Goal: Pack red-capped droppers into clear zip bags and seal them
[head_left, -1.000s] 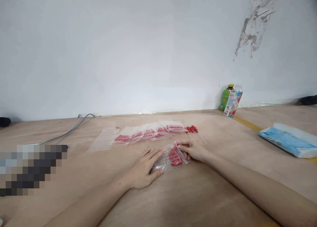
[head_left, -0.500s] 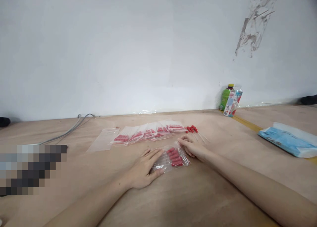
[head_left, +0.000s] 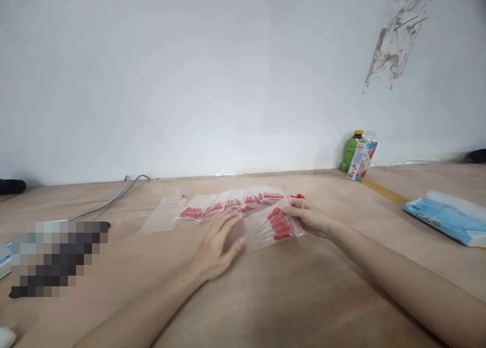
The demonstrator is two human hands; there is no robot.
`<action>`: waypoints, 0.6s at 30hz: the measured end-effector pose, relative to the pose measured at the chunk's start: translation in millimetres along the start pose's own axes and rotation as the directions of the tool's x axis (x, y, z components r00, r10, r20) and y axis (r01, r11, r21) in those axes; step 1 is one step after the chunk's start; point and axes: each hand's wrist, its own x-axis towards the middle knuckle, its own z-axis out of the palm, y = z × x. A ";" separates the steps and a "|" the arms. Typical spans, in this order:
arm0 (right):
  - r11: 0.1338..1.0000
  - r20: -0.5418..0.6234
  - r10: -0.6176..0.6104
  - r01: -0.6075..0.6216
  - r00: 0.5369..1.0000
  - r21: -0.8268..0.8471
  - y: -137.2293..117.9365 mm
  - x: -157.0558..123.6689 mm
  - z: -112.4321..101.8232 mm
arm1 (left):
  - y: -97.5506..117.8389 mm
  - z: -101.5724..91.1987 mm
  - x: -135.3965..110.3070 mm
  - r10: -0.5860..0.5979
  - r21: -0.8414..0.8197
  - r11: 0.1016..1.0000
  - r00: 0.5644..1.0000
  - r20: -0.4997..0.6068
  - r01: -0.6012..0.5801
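My right hand (head_left: pixel 311 217) pinches the upper right corner of a clear zip bag (head_left: pixel 261 234), which is tilted up off the table. Inside it lie several red-tipped white sticks (head_left: pixel 280 224). My left hand (head_left: pixel 218 249) rests just left of that bag, fingers apart and holding nothing. Behind both hands, a row of overlapping filled zip bags (head_left: pixel 228 202) holds more red-tipped sticks. At the row's left end lies a flat clear bag (head_left: pixel 161 216) with nothing red in it. Loose red tips (head_left: pixel 297 197) show behind my right hand, their sticks hidden by it.
A green bottle (head_left: pixel 348 155) and a printed carton-like pack (head_left: pixel 362 160) stand by the wall at right. A blue-and-white soft packet (head_left: pixel 442 217) lies at far right. A grey cable (head_left: pixel 110 202) runs toward a blurred-out object (head_left: pixel 61 262) at left.
My right hand has lifted the zip bag and shifted it right. My left hand has come off the bag and drawn slightly left. The view has turned a little to the left.
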 end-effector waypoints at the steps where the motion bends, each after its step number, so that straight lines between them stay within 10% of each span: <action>1: 0.999 -0.070 -0.042 0.045 0.997 0.031 -3.9 3.7 -0.7 | -8.0 -2.2 2.5 -0.044 0.043 0.998 0.993 -0.106 0.048; 7: 0.942 -0.380 -0.176 0.267 0.908 0.203 -5.2 44.7 24.9 | -79.7 -28.9 4.8 -0.376 0.319 0.781 0.812 -0.446 0.537; 12: 0.936 -0.536 -0.069 0.240 0.841 0.256 17.1 83.8 58.2 | -130.2 -46.9 -12.4 -0.639 0.433 0.556 0.698 -0.324 0.710; 18: 0.983 -0.421 0.057 0.023 0.905 0.183 30.5 79.8 65.0 | -163.4 -47.3 -18.8 -0.742 0.444 0.537 0.652 -0.156 0.717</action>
